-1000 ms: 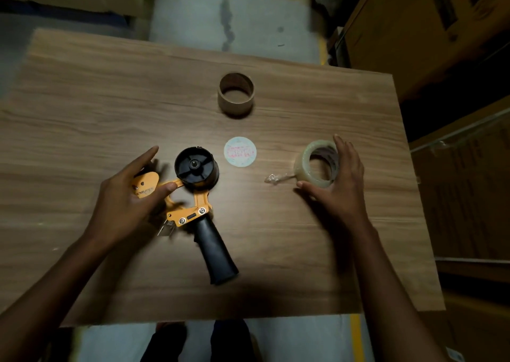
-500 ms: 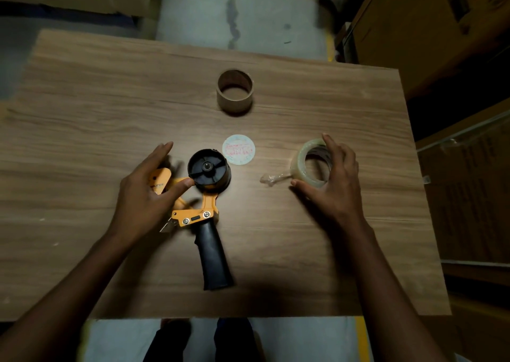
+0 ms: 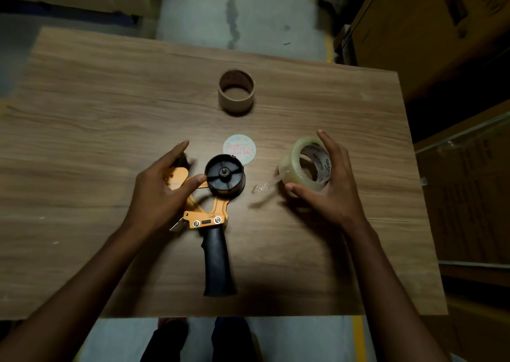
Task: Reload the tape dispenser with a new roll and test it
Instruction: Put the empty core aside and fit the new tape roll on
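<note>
At table centre, the head view shows the dispenser lying flat, handle toward six o'clock, bare hub facing up, ready for loading. The left hand pins its orange frame, thumb and fingers closed on it to steady it. At three o'clock the right hand grips the roll, tilted, its loose tail trailing toward the hub. The core sits discarded at twelve o'clock, a round label just beyond the hub.
</note>
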